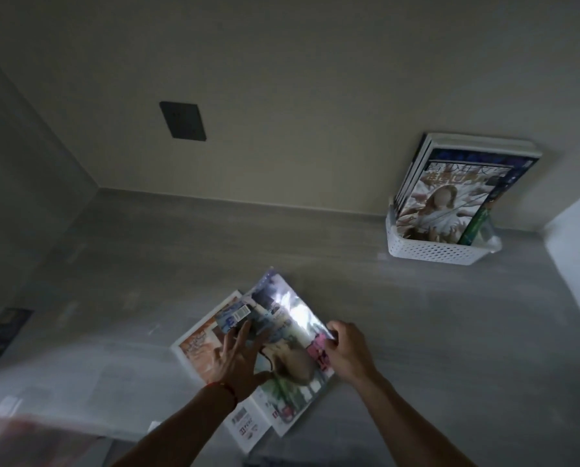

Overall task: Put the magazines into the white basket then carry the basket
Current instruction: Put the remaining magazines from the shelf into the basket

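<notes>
On the grey floor (pixel 416 332), the right hand (pixel 347 353) pinches a glossy magazine (pixel 282 332); the left hand (pixel 238 355) presses flat.

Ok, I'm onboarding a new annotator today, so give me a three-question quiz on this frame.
1. True or false: the basket already holds magazines.
2. Which hand pinches the edge of the top magazine on the floor? A) left B) right
3. Fill in: the left hand lies ___ on the cover.

Key: 1 true; 2 B, the right hand; 3 flat, fingers spread.
</notes>
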A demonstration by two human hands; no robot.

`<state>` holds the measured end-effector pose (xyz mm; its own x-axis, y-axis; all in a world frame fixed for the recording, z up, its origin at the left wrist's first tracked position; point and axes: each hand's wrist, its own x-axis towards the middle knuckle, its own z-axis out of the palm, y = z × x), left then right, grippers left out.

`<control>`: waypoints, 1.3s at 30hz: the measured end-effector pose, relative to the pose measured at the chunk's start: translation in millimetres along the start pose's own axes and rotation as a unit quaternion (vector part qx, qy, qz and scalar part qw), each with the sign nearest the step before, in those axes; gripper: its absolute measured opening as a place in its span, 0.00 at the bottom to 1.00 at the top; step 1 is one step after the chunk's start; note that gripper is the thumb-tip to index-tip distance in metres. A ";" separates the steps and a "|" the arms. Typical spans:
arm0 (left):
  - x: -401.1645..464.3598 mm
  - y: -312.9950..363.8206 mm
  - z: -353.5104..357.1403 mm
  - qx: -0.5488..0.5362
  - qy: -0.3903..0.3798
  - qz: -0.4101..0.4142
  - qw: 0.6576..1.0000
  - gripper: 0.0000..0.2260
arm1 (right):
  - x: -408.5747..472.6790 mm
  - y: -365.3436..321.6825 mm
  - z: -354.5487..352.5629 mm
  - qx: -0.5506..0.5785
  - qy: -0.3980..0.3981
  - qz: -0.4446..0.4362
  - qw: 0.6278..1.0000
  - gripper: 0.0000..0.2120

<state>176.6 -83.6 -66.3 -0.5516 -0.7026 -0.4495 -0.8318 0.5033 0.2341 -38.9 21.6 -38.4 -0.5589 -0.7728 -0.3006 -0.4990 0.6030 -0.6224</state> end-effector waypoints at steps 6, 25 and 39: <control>16.2 53.6 -75.2 0.019 0.251 0.136 0.958 0.40 | -5.2 -13.8 -55.6 0.040 0.022 -0.151 0.987 0.05; 76.8 285.9 -173.7 -0.455 0.171 0.244 0.839 0.04 | 36.0 110.5 -278.9 0.245 0.222 -0.153 0.931 0.03; 194.7 370.0 -177.4 -0.320 0.218 0.036 0.921 0.18 | 162.2 139.7 -355.3 0.084 0.283 -0.140 0.945 0.10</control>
<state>-249.6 -123.5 85.7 -0.4641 -0.8840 -0.0566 -0.5812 0.2557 0.7725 -434.6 50.8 82.7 -0.7085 -0.6397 0.2980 -0.5947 0.3140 -0.7401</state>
